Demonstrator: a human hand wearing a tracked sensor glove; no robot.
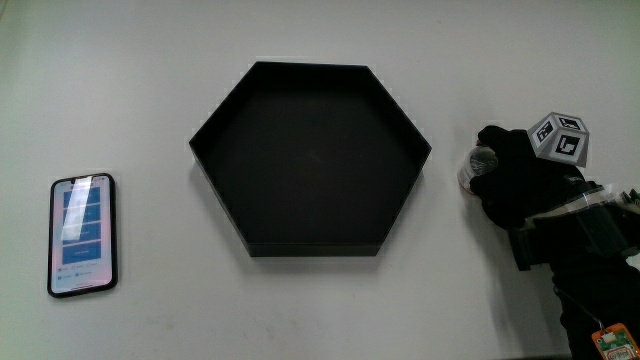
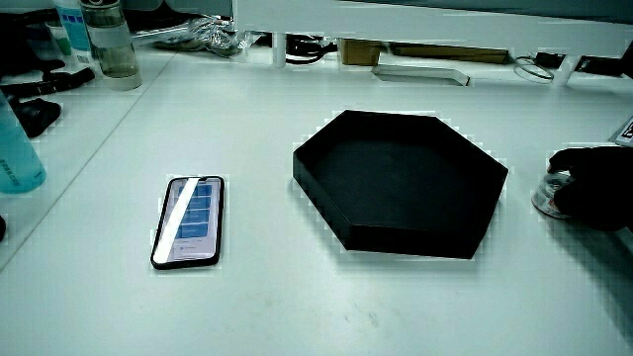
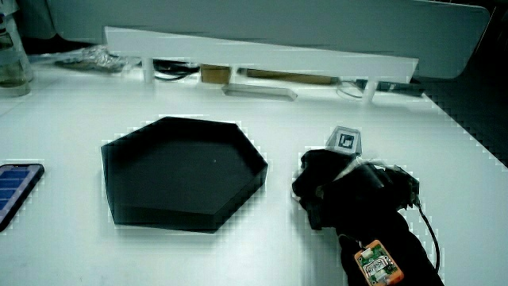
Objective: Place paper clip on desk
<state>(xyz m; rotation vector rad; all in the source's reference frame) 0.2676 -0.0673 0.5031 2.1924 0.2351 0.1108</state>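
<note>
The small round clear thing (image 1: 478,166) under the fingertips does not look like a paper clip; what it is I cannot tell. It sits on the white table (image 1: 300,310), just beside the black hexagonal tray (image 1: 310,158) and not touching it. The hand (image 1: 520,180) in the black glove lies on the table and its fingers curl over this thing, gripping it. The patterned cube (image 1: 562,138) stands on the back of the hand. A phone (image 1: 82,234) with lit screen lies flat, well apart, with the tray between it and the hand. In a side view a bottle (image 2: 111,40) stands near the low partition (image 2: 415,20).
</note>
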